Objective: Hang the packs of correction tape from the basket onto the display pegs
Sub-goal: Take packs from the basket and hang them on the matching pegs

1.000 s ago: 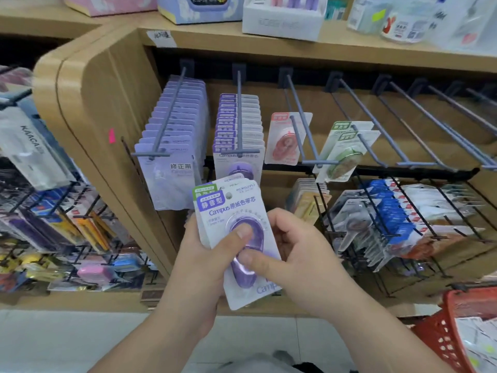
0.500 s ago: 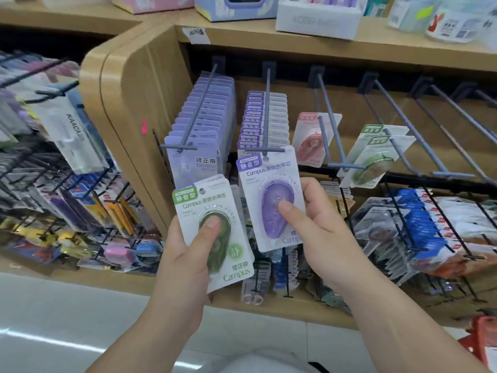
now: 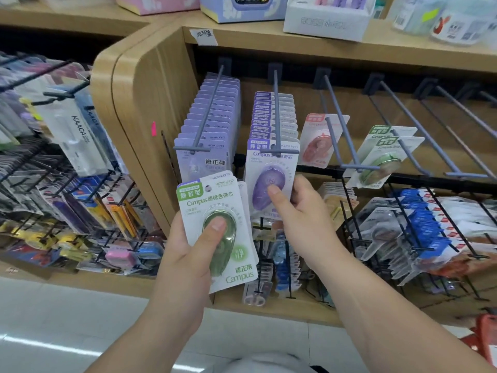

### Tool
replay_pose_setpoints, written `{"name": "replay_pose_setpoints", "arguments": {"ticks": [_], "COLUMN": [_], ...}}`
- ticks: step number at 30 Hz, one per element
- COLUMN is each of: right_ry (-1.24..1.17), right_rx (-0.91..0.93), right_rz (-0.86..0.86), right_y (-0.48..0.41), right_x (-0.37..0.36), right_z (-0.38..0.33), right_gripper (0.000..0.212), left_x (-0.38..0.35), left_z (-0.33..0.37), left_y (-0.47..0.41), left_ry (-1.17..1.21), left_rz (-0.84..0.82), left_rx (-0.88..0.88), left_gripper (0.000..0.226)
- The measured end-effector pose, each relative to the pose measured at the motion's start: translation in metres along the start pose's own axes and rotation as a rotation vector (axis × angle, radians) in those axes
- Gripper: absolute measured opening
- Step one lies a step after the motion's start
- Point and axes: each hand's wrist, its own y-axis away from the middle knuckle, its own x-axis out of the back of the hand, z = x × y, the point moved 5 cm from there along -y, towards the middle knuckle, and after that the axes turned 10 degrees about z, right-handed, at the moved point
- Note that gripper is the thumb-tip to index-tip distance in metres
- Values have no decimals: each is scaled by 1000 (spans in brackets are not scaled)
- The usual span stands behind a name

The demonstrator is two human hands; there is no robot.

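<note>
Centre of frame: the right hand (image 3: 301,211) pinches a purple pack (image 3: 271,181) between thumb and fingers, its top at the tip of the second peg (image 3: 275,114), in front of a row of like packs. Lower centre: the left hand (image 3: 188,254) grips a green pack (image 3: 217,230), thumb on the blister. The red basket (image 3: 484,343) sits at lower right.

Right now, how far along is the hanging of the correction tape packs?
Done: a full row of purple packs on the second grey peg. In hand: the right hand slides a purple-cartridge pack onto that peg's tip. Left: the left hand holds a green-cartridge pack with more behind.
</note>
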Motion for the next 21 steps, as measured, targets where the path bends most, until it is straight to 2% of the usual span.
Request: {"name": "replay_pose_setpoints", "arguments": {"ticks": [8,12,13,17,18,21], "right_ry": [11,56,17,-95,-103,-83], "right_rx": [-72,12,24,-15,-16,-3], "right_rz": [50,197,163,-207,-236,-153], "right_y": [-10,13,22,56,60,61], "right_x": [0,24,28,26,27,38], "right_z": [11,-7,-15,-30,-28,-20], "right_gripper": [25,32,32,38,40,39], "left_x": [4,0,-3,-21,-26,-45], "left_z": [3,2,1,-5,-8,-15], "left_y": [-2,-3,-3,-1,-1,4], "left_ry": [-4,-5,-8,-41,-51,-61], "left_rz": [-53,-131,-154,-222,-230,-246], "left_rx": [19,18,22,26,17,20], "left_gripper": [32,34,34,32,33,42]}}
